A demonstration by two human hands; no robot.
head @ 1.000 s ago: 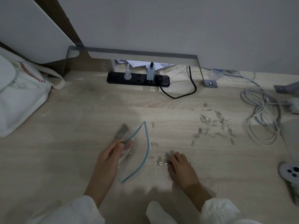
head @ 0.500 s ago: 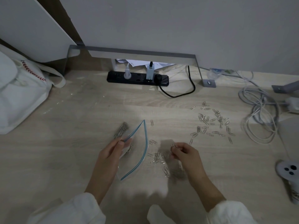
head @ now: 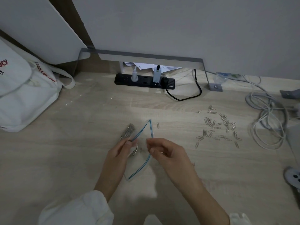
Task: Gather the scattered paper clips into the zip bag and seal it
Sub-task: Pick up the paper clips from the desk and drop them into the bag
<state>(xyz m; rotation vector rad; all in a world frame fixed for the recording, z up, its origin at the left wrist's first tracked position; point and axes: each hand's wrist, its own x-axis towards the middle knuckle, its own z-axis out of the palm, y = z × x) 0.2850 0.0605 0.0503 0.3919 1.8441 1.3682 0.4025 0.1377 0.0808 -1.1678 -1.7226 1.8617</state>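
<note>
Our left hand (head: 120, 153) pinches the bag (head: 140, 159) rim, holding the mouth open on the worktop (head: 65, 159). Our right hand (head: 168, 153) hangs over the mouth, fingers curled; too blurred to tell if they grip anything. Some clips (head: 128, 133) sit inside the bag; loose pile (head: 217, 127) lies well to the right.

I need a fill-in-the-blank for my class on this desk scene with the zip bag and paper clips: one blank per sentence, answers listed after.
1. The left hand grips the zip bag, whose seal strip is ___ in colour.
2. The bag's mouth is ___, not sealed.
3. Most loose paper clips lie to the ___ of the bag.
4. The power strip by the wall is ___.
Answers: blue; open; right; black.
</note>
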